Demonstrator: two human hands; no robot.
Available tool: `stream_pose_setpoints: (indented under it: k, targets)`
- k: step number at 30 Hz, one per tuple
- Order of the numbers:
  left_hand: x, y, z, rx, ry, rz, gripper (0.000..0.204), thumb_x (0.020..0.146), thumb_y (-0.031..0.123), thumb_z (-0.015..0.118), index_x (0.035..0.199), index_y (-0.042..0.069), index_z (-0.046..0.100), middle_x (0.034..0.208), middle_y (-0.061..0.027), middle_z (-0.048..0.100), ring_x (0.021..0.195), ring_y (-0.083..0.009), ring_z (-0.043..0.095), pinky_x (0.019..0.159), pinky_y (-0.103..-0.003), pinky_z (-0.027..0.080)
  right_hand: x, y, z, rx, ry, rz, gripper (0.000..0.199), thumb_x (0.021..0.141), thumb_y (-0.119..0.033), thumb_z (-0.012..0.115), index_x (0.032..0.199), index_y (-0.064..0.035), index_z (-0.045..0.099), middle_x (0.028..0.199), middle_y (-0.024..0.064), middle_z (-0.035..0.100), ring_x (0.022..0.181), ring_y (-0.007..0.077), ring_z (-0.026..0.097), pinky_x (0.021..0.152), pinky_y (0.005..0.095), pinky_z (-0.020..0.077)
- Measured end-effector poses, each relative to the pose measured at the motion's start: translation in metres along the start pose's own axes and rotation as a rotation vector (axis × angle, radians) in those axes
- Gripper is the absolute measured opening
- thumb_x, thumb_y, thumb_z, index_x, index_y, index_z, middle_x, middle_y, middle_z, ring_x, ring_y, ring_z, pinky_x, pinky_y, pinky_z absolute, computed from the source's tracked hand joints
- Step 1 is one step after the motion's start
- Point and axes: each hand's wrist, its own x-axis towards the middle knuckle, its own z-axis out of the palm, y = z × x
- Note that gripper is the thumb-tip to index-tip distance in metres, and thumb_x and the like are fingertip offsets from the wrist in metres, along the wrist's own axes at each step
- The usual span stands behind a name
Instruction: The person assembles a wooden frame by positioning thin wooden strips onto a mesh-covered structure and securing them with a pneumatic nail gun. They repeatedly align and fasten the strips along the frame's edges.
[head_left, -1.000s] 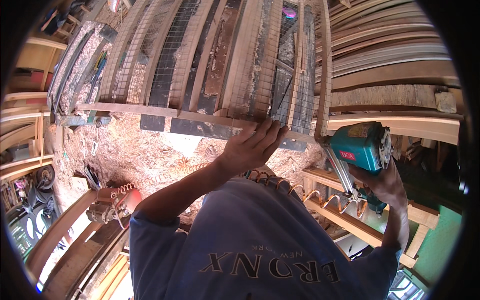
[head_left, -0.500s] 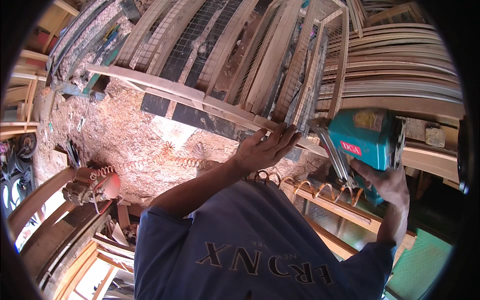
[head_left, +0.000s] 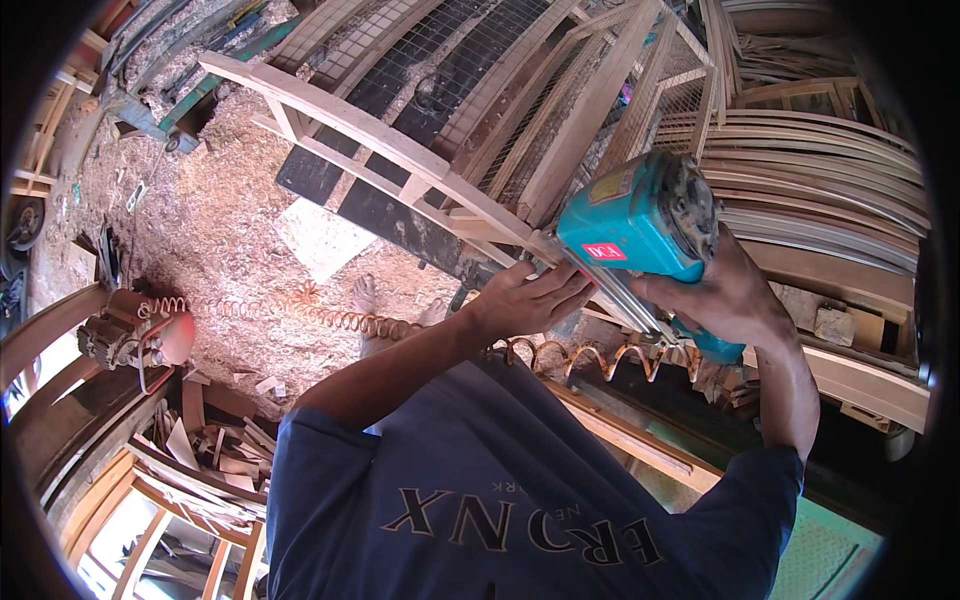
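My right hand is wrapped around the grip of a teal nail gun with a long silver magazine. The gun's nose meets the near right end of a pale wooden frame, close to my left hand. Held against that same end, my left hand has its thumb and fingers around the wood; the exact contact is partly hidden. Beyond the frame's long near rail, wooden slats and wire mesh stretch away. A coiled orange air hose runs in front of me toward the gun.
Stacked long wooden strips lie at the right. On the left stands a machine with a rounded red part, linked to the hose. Wood shavings cover the floor. Offcuts are piled at the lower left.
The nail gun has swung left and tilted, bringing its nose onto the frame's end. My left hand has slid slightly down from the top of the rail. The whole view has shifted.
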Motion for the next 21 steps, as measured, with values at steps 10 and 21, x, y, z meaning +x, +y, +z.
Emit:
stream_pose_setpoints:
  k: [10,21]
  targets:
    - [0.0001,0.0012,0.0024,-0.018,0.044,-0.029,0.028,0.092,0.033,0.064,0.117,0.026,0.075,0.131,0.0095,0.066,0.123,-0.009,0.059,0.078,-0.037,0.032,0.0007,-0.0007,-0.0012,-0.029,-0.006,0.002,0.044,0.086,-0.02,0.08,0.124,-0.0025,0.067,0.113,0.0175,0.074,0.105,0.0279,0.071,0.098,0.041,0.0537]
    - [0.0001,0.0015,0.0017,-0.054,0.006,-0.04,0.029,0.091,0.034,0.065,0.116,0.025,0.075,0.131,0.0091,0.066,0.123,-0.0082,0.059,0.085,-0.036,0.035,-0.003,0.004,0.005,-0.048,0.078,-0.133,0.04,0.085,-0.015,0.08,0.12,-0.0017,0.067,0.111,0.016,0.074,0.101,0.0271,0.071,0.096,0.0406,0.0555]
